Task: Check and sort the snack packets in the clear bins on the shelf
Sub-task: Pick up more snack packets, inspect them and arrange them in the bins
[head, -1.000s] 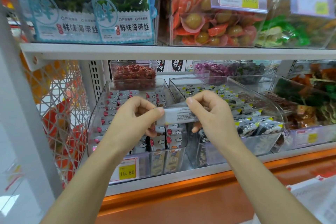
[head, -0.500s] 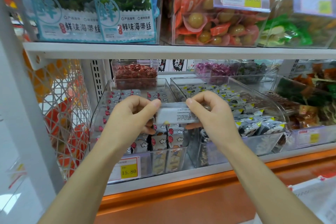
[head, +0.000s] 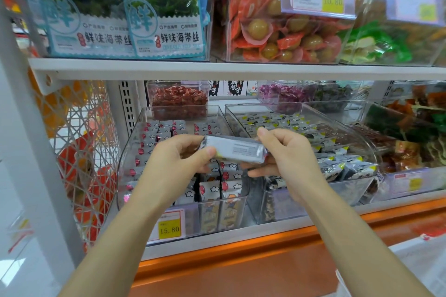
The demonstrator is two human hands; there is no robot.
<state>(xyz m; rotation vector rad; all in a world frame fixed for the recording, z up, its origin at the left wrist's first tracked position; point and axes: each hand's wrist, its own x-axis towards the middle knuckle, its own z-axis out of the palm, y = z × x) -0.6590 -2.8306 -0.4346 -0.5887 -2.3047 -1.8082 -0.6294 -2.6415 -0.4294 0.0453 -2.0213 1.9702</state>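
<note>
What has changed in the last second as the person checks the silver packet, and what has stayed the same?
The silver packet has tilted slightly, its right end lower, showing more of its printed face. Nothing was let go: the left hand and right hand still pinch its ends. The clear bins stay put.

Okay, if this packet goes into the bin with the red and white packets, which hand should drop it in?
Probably the left hand: it pinches the packet directly over that bin, while the right hand holds the other end nearer the neighbouring bin.
</note>
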